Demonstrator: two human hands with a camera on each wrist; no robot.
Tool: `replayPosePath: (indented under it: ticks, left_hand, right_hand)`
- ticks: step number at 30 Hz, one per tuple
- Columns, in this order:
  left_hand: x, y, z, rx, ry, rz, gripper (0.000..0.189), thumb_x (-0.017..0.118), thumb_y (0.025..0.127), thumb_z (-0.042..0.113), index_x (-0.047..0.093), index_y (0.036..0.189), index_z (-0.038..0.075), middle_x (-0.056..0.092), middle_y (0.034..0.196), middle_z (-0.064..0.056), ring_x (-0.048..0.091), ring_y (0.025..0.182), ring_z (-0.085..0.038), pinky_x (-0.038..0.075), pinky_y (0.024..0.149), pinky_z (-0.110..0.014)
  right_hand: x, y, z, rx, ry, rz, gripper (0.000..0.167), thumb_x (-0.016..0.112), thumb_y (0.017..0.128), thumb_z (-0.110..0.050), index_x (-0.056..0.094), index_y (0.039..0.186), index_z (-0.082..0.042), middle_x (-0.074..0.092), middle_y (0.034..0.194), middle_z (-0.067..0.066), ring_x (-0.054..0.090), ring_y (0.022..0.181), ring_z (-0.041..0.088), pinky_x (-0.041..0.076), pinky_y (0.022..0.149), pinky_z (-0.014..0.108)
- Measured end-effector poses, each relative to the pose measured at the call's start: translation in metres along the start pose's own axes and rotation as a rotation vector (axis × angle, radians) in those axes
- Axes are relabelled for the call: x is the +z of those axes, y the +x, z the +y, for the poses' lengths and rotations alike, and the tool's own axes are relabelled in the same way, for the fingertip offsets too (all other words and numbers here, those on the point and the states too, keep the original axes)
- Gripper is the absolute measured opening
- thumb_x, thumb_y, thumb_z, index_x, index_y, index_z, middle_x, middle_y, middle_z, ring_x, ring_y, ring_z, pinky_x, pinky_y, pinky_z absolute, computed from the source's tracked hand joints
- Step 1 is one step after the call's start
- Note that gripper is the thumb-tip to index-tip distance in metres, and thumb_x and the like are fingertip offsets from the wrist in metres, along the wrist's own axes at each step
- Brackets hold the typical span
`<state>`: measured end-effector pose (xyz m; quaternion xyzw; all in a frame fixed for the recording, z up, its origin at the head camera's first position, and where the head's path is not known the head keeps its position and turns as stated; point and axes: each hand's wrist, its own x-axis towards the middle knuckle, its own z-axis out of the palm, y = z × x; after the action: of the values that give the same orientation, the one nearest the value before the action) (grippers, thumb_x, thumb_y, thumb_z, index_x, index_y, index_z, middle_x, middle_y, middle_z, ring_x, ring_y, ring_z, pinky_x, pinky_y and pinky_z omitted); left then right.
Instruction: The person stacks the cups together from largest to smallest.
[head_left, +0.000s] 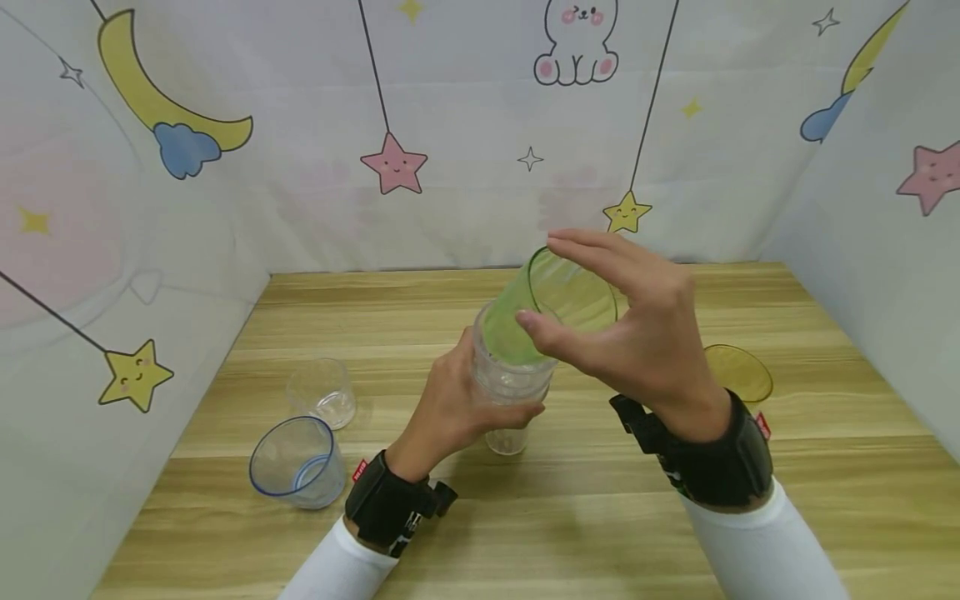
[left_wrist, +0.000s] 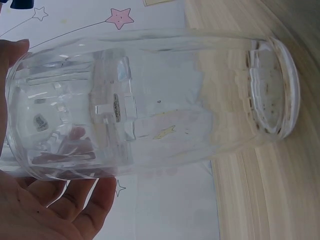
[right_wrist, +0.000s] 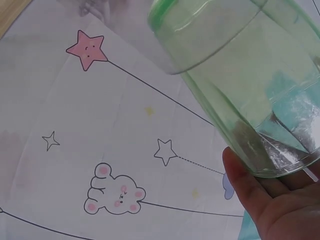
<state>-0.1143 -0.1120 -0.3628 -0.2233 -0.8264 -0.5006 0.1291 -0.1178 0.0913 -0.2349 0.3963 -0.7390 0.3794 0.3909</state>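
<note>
My left hand [head_left: 468,392] grips a stack of clear glasses [head_left: 512,382] above the table, fingers and thumb round its upper part. The left wrist view shows one clear glass [left_wrist: 170,95] with another nested in its mouth end. My right hand [head_left: 633,325] holds a translucent green cup [head_left: 512,321] near its rim, between thumb and fingers. This cup is tilted, with its base inside the mouth of the upper clear glass. In the right wrist view the green cup [right_wrist: 230,95] slants across the upper right, the clear glass's rim crossing its lower body.
On the left of the wooden table [head_left: 600,533] stand a blue-rimmed cup [head_left: 330,475] and, behind it, a small clear glass [head_left: 333,404]. A yellow round-rimmed piece [head_left: 742,375] lies behind my right wrist, partly hidden. White printed cloth [head_left: 465,208] closes off the back and sides.
</note>
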Motion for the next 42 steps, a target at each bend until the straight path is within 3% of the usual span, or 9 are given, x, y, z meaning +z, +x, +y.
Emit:
replayPosePath:
  ticks: [8, 30, 35, 39, 42]
  left_hand:
    - [0.002, 0.000, -0.001, 0.014, 0.013, 0.015, 0.095, 0.096, 0.064, 0.033, 0.044, 0.142, 0.018, 0.065, 0.113, 0.001, 0.064, 0.097, -0.013, 0.056, 0.078, -0.035]
    - [0.003, 0.000, -0.002, 0.014, 0.019, 0.020, 0.090, 0.096, 0.065, 0.033, 0.046, 0.138, 0.019, 0.065, 0.110, 0.001, 0.064, 0.094, -0.013, 0.056, 0.077, -0.034]
    - [0.003, 0.001, -0.001, 0.016, -0.006, 0.004, 0.090, 0.095, 0.066, 0.033, 0.045, 0.139, 0.020, 0.065, 0.112, 0.001, 0.064, 0.096, -0.014, 0.056, 0.078, -0.035]
    - [0.001, 0.001, 0.000, 0.016, -0.006, 0.001, 0.091, 0.095, 0.066, 0.032, 0.044, 0.141, 0.021, 0.064, 0.114, 0.004, 0.064, 0.098, -0.013, 0.056, 0.079, -0.035]
    - [0.000, 0.002, 0.000, 0.014, 0.002, 0.001, 0.091, 0.095, 0.066, 0.033, 0.044, 0.141, 0.024, 0.064, 0.114, 0.007, 0.063, 0.098, -0.012, 0.056, 0.078, -0.034]
  right_hand:
    - [0.009, 0.001, -0.001, 0.004, 0.042, -0.008, 0.056, 0.078, 0.079, -0.042, 0.075, 0.112, 0.003, 0.073, 0.114, 0.011, 0.069, 0.108, 0.026, 0.052, 0.096, 0.038]
    - [0.019, -0.001, 0.001, 0.014, 0.055, -0.127, 0.061, 0.088, 0.072, -0.031, 0.071, 0.121, 0.002, 0.071, 0.120, 0.014, 0.065, 0.114, 0.026, 0.051, 0.097, 0.042]
    - [0.022, -0.001, 0.002, 0.014, 0.083, -0.127, 0.067, 0.087, 0.075, -0.045, 0.071, 0.120, 0.002, 0.071, 0.119, 0.014, 0.066, 0.113, 0.027, 0.051, 0.097, 0.042]
    - [0.025, -0.001, 0.002, 0.014, 0.106, -0.131, 0.082, 0.075, 0.078, -0.067, 0.071, 0.121, 0.002, 0.071, 0.119, 0.014, 0.065, 0.113, 0.028, 0.051, 0.097, 0.042]
    - [0.027, -0.002, 0.004, 0.008, 0.097, -0.148, 0.088, 0.068, 0.078, -0.073, 0.069, 0.124, 0.002, 0.070, 0.121, 0.014, 0.064, 0.116, 0.026, 0.050, 0.099, 0.041]
